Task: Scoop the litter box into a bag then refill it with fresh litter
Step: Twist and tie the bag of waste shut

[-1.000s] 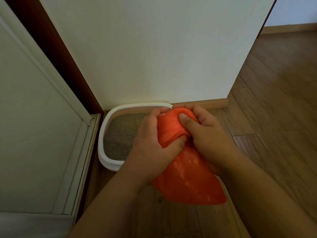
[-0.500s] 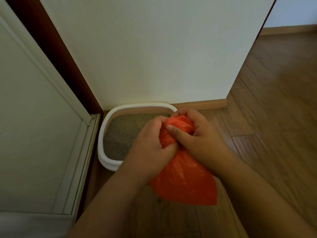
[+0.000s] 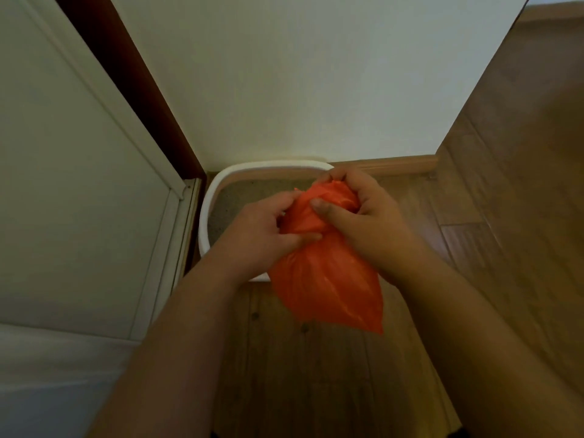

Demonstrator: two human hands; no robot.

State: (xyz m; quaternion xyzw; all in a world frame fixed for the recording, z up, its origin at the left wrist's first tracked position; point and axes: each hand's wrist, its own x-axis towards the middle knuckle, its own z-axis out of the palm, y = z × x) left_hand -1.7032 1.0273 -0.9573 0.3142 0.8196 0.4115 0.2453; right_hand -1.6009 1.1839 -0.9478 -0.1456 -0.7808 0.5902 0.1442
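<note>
at nine o'clock from my hands stands a pale door panel [image 3: 72, 172] with a dark wooden frame strip [image 3: 132, 86] running down beside it. just right of that, in the corner against the white wall [image 3: 284, 74], sits the white litter box [image 3: 206, 213]; its curved rim shows at its ten o'clock corner, and inside it i can see grey, grainy litter [image 3: 234, 203] covering the part of the floor of the box that my arms leave in view.

my left hand [image 3: 262, 229] is over the box, thumb and fingers curled and pinching the gathered neck of the orange bag [image 3: 325, 279] from its nine o'clock side. the bag's top is bunched into a twist between both hands, and its body hangs down toward six o'clock, full and rounded, over the near edge of the box and the wooden floor [image 3: 316, 374]. what fills the bag i cannot tell; the plastic hides it.

my right hand [image 3: 363, 213] grips the same twisted neck from three o'clock, fingers wrapped over the top, thumb pressed into the plastic. beyond it, at one o'clock, a wooden baseboard [image 3: 395, 164] meets the wall.
</note>
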